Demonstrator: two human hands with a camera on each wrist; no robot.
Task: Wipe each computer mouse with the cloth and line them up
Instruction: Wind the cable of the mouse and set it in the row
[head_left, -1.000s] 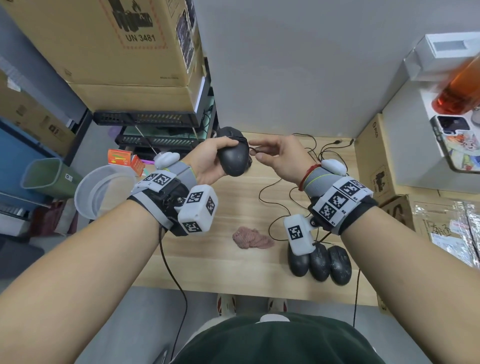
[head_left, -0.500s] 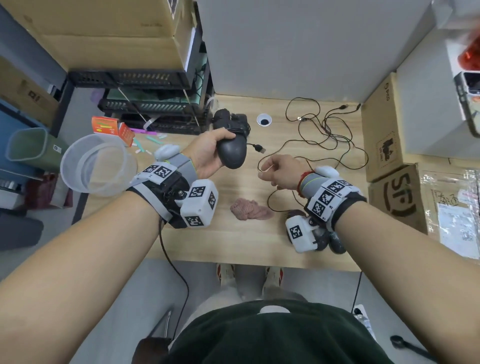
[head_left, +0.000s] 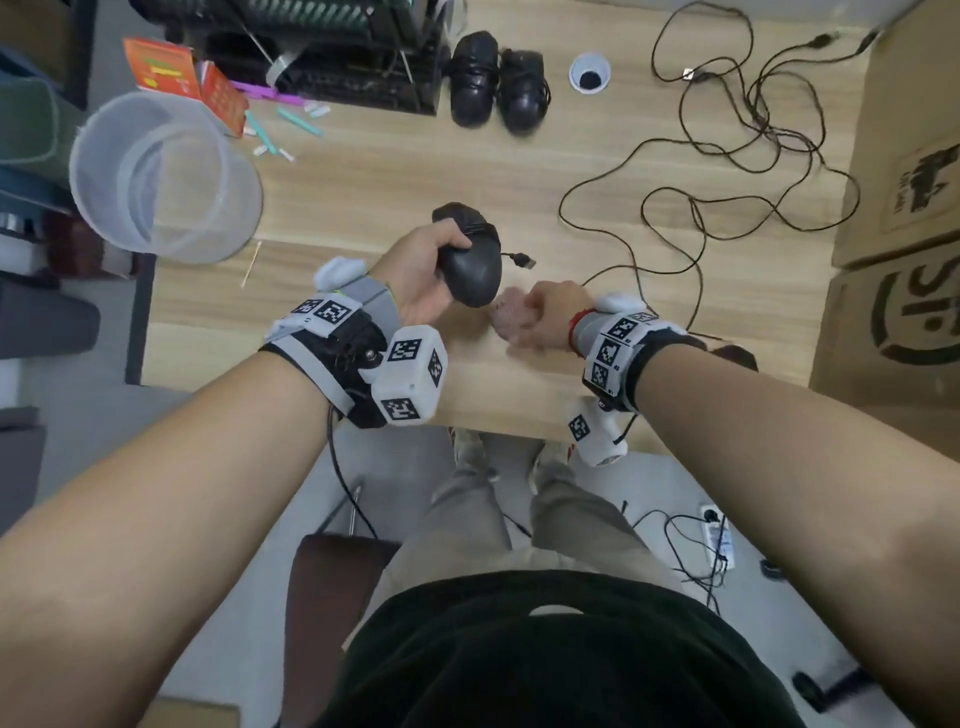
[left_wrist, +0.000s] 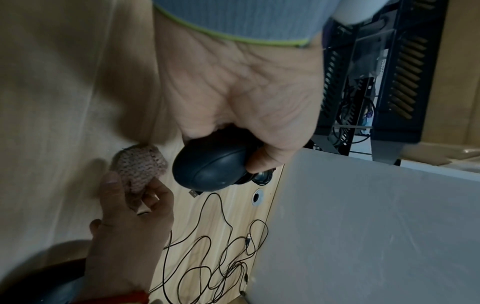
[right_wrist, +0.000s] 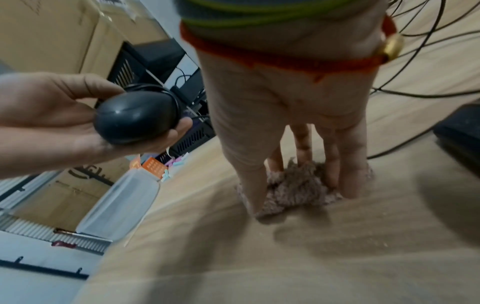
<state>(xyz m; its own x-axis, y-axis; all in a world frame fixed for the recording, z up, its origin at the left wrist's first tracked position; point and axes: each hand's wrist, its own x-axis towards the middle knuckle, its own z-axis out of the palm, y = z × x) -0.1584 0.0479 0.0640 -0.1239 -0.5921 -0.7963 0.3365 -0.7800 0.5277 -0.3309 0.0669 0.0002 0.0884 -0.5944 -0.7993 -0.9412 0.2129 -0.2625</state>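
My left hand (head_left: 441, 265) grips a black mouse (head_left: 470, 270) just above the wooden table, its USB plug (head_left: 524, 261) trailing to the right. In the left wrist view the mouse (left_wrist: 210, 166) sits between thumb and curled fingers. My right hand (head_left: 532, 314) is down on the crumpled pink cloth (head_left: 506, 312), right of the mouse. Its thumb and fingers pinch the cloth (right_wrist: 298, 185) against the table. Two more black mice (head_left: 496, 83) lie at the table's back. Another mouse (head_left: 735, 356) peeks out behind my right forearm.
Loose black cables (head_left: 727, 130) sprawl over the right half of the table. A clear plastic tub (head_left: 166, 176) overhangs the left edge. Cardboard boxes (head_left: 893, 182) wall the right side, and a black equipment rack (head_left: 322, 52) stands at back left. A cable hole (head_left: 589, 73) is at the back.
My right hand has left the cable and come down to the left onto the cloth, pinching it. The left hand still holds the mouse. The head view has tilted down.
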